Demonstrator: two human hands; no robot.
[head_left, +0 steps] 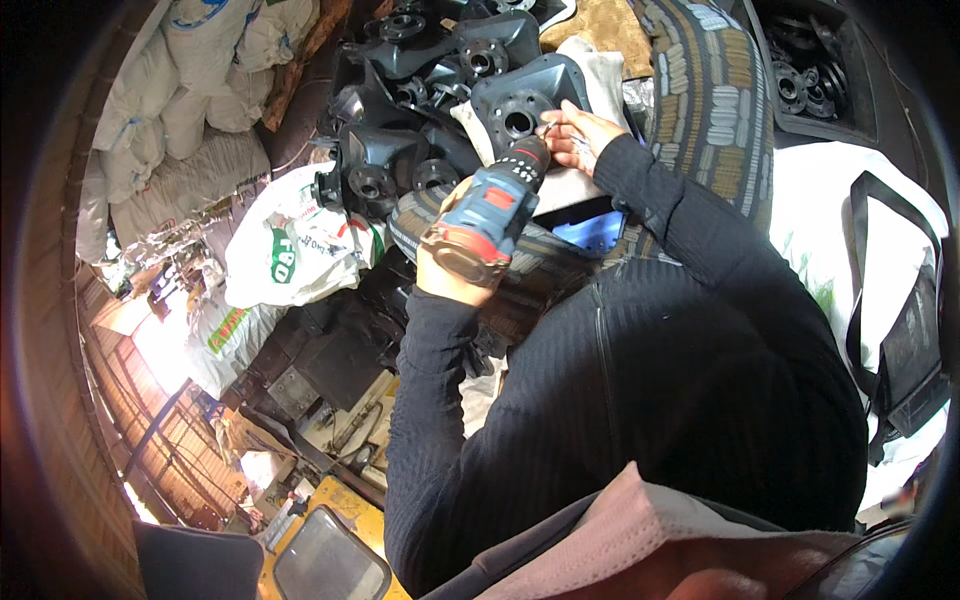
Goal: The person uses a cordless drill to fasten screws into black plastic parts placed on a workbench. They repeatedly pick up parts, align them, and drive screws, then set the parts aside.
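A blue and red cordless drill (485,215) is in my left hand (440,282), whose fingers are wrapped round it. The black chuck points up and away, toward a dark metal housing (545,82) with a round bolt-holed flange and a central hole. At the flange's right edge, just beyond the chuck, is my right hand (590,137). Its fingers are bent together round something small and thin, too small to name. The housing lies tilted on a white cloth (600,75) over a patterned grey and tan cushion (705,90). The drill's tip is hard to make out.
Several similar dark metal housings (385,160) are piled at the left. A black crate (830,70) of metal parts stands far right. White sacks (180,60) are stacked far left, with a white plastic bag (300,240) nearer. A yellow machine (340,500) sits lower left.
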